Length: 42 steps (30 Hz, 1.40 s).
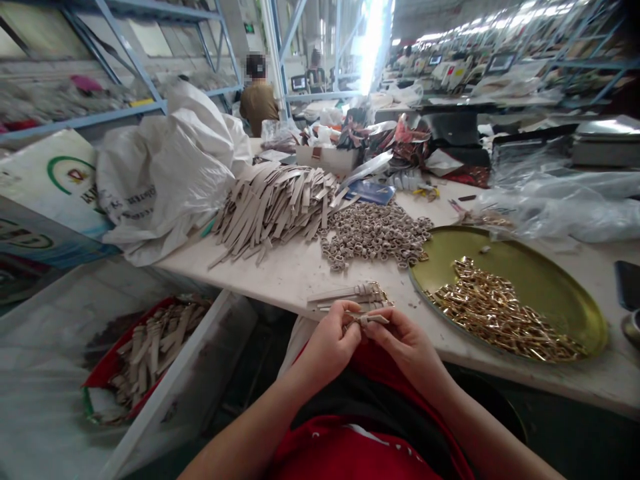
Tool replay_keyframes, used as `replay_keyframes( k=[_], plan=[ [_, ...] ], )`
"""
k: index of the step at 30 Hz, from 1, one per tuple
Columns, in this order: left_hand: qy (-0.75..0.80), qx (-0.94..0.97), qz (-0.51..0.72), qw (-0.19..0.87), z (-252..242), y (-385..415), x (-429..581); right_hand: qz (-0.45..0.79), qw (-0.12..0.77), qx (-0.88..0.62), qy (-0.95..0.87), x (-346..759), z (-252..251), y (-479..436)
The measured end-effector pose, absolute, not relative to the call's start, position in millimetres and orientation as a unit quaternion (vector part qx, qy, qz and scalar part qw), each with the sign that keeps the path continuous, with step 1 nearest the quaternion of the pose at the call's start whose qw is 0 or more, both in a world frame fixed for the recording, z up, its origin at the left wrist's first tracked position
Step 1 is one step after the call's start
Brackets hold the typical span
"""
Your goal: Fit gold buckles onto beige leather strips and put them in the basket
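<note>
Near the table's front edge, my left hand point(339, 333) and my right hand point(395, 330) are closed together on a short light-grey strap point(375, 320). The strap's pointed end sticks out between the fingers of my right hand; its other end is hidden by my left fingers. Just beyond my hands lies a small stack of straps with gold buckles point(355, 293). Behind it is a heap of small grey loops point(377, 233). Long flat grey strips point(280, 200) form a big pile to the left of the loops.
On the right, a round gold tray point(550, 277) holds many gold metal pieces point(495, 310). A white plastic bin point(200, 340) stands low at the left with finished-looking straps point(155, 340) in a red bag. A white sack point(170, 167) leans behind. A person point(259, 97) is in the background.
</note>
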<state>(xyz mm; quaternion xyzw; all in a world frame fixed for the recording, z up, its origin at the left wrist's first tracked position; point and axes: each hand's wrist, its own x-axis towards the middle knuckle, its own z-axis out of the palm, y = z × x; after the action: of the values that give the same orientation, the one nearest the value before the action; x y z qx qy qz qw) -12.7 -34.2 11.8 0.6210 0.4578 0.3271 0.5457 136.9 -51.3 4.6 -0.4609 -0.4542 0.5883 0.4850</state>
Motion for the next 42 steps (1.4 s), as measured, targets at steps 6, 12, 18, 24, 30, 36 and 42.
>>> replay_keyframes(
  k=[6, 12, 18, 24, 30, 36, 42],
  plan=[
    [0.498, 0.623, 0.289, 0.530, 9.6, -25.7, -13.3, 0.643, 0.449, -0.469, -0.407, 144.7, 3.6, -43.6],
    [0.569, 0.647, 0.207, 0.464, 9.1, -13.5, -7.8, 0.792, 0.362, -0.400, -0.285, 149.2, -13.4, -31.0],
    [0.541, 0.609, 0.208, 0.542, 3.3, -2.1, -6.7, 0.786, 0.393, -0.406, -0.252, 155.6, -18.9, -21.9],
    [0.455, 0.513, 0.230, 0.691, 6.5, -0.1, -4.5, 0.586, 0.439, -0.556, -0.394, 159.2, -25.8, -13.4],
    [0.468, 0.554, 0.219, 0.653, 3.7, -0.7, -2.2, 0.378, 0.376, -0.614, -0.582, 161.4, -32.9, -15.1],
    [0.467, 0.558, 0.196, 0.657, 7.9, -9.4, -2.4, 0.394, 0.292, -0.566, -0.663, 168.2, -27.6, -22.7],
    [0.460, 0.572, 0.169, 0.657, 5.7, -18.8, -5.6, 0.394, 0.296, -0.540, -0.683, 175.1, -25.8, -45.8]
  ],
)
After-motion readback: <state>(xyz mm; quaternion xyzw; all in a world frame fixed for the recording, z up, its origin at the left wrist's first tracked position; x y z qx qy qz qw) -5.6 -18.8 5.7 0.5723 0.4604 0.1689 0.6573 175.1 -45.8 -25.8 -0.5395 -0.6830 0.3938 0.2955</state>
